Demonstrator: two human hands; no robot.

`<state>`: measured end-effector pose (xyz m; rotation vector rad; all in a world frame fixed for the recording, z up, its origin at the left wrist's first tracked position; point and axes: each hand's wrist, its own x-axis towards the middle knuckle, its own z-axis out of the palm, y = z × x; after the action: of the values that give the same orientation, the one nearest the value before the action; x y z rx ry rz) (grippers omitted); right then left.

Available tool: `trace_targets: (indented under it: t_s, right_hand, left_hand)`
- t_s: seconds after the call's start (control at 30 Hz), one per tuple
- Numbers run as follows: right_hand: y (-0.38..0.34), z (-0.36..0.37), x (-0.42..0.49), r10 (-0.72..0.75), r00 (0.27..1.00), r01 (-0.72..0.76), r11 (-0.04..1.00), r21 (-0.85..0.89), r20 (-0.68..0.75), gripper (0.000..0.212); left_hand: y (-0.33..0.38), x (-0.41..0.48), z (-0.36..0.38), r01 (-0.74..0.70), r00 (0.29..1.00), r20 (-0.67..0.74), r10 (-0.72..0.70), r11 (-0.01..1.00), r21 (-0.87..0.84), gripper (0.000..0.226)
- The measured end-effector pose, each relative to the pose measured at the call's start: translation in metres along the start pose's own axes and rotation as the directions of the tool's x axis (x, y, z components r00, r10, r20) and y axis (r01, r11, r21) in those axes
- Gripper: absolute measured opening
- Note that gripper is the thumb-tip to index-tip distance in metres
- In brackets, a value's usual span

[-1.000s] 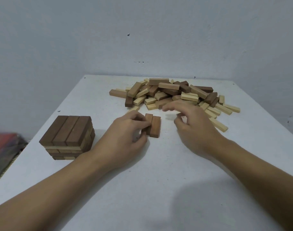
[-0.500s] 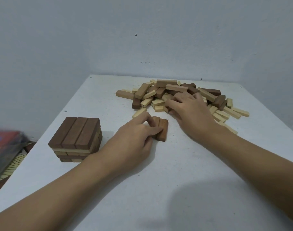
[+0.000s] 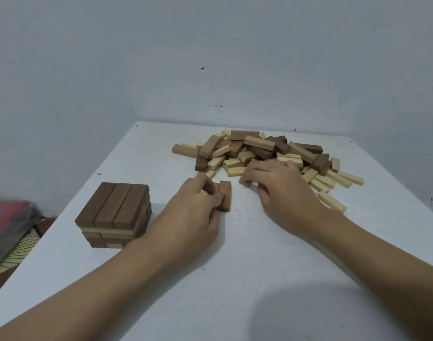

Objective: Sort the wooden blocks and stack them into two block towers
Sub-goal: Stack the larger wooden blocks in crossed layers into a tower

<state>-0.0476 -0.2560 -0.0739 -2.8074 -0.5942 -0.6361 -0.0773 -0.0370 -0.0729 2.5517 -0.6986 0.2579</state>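
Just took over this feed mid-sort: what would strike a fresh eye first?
The jumbled heap of pale and dark brown wooden blocks at the far side of the white table draws the eye first. Next is the squat, mostly dark brown wooden block tower at the left. Between them the left hand grips two brown blocks side by side, and the right hand curls over the heap's near edge.

One white table (image 3: 235, 279). Two bare hands, one left hand (image 3: 193, 212) and one right hand (image 3: 279, 190). One stacked tower (image 3: 117, 207) at the near left has three dark brown blocks across its top layer and several layers beneath, the exact number unclear. One pair of brown blocks (image 3: 224, 196) lies side by side in the left hand's fingers. One single brown block (image 3: 243, 180) sits under the right hand's curled fingers. One loose pile (image 3: 259, 148) at the far right holds well over twenty light and dark blocks, too tangled to count exactly.
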Motion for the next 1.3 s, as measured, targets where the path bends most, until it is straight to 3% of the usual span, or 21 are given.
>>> trace_targets:
  t_s: [0.13, 0.33, 0.5, 0.7, 0.83, 0.93, 1.3]
  right_hand:
    - [-0.004, 0.000, -0.016, -0.045, 0.993, 0.051, 0.997, 0.054, -0.109, 0.044]
    - [-0.010, -0.005, -0.031, -0.045, 0.995, 0.076, 0.922, 0.379, -0.088, 0.045]
    - [-0.004, -0.017, -0.039, 0.101, 0.995, -0.078, 0.793, 0.604, -0.004, 0.033]
    - [0.009, -0.028, -0.044, 0.009, 0.997, -0.043, 0.865, 0.499, 0.070, 0.027]
    - [0.018, -0.036, -0.045, -0.022, 0.971, -0.079, 0.910, 0.407, 0.239, 0.054]
    - [0.015, -0.033, -0.045, -0.017, 0.964, -0.082, 0.930, 0.358, 0.266, 0.067]
    - [0.006, -0.037, -0.045, 0.018, 0.953, -0.165, 0.869, 0.466, 0.303, 0.066]
  left_hand:
    - [0.000, -0.002, 0.001, -0.019, 0.999, 0.032, 0.018, 0.999, 0.027, 0.048]
    - [-0.001, -0.002, 0.002, -0.110, 0.992, 0.056, 0.110, 0.994, -0.008, 0.040]
    - [0.001, -0.007, 0.002, -0.144, 0.987, 0.059, 0.149, 0.986, -0.081, 0.032]
    - [0.005, -0.005, 0.003, -0.097, 0.995, 0.003, 0.099, 0.977, -0.192, 0.040]
    - [0.004, -0.007, 0.004, -0.010, 1.000, 0.019, 0.016, 0.969, -0.246, 0.061]
    - [0.003, -0.006, 0.008, 0.022, 0.994, 0.108, 0.002, 0.975, -0.221, 0.079]
    - [0.000, -0.005, 0.009, -0.025, 0.990, 0.131, 0.055, 0.975, -0.222, 0.075]
